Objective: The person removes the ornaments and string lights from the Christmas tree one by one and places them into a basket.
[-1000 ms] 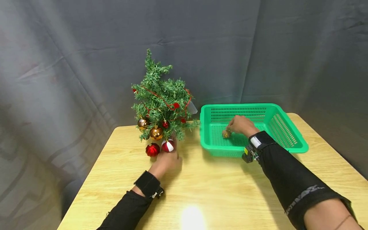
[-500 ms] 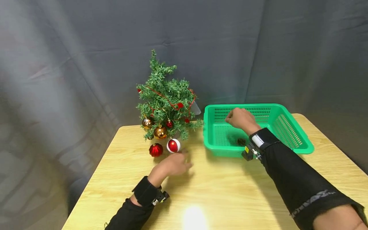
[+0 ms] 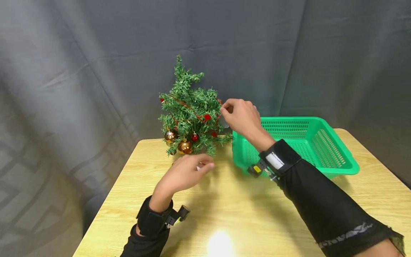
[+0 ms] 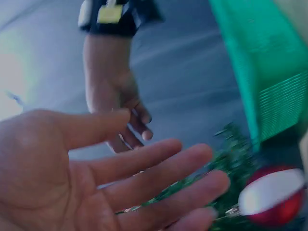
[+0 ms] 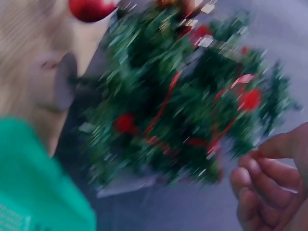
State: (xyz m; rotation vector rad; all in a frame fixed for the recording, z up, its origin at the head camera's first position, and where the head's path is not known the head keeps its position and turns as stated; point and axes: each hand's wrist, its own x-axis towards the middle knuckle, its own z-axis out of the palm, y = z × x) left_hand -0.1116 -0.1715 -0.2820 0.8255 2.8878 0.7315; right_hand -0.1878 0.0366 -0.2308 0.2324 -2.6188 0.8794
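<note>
A small green artificial tree (image 3: 191,107) stands on the table, with a red garland (image 3: 192,109) wound through it. Gold balls (image 3: 185,146) and a little red ball (image 3: 194,137) hang low on its branches. My left hand (image 3: 184,173) is in front of the lower branches, fingers extended, covering most of a red-and-white ball (image 4: 272,197) that appears just beyond its fingertips in the left wrist view. At the tree's right edge, my right hand (image 3: 242,116) has bent fingers, thumb close to the index fingertip, beside the garland; nothing held shows.
A green plastic basket (image 3: 345,162) stands on the wooden table (image 3: 244,221) right of the tree, beneath my right forearm, which hides part of its floor. A grey curtain (image 3: 257,46) hangs behind the table. In the right wrist view, the tree's trunk and base (image 5: 65,79) appear.
My right hand has risen from a golden ball in the basket and moved left to the tree. My left hand has drawn back from under the turning red-and-white ball and risen in front of it.
</note>
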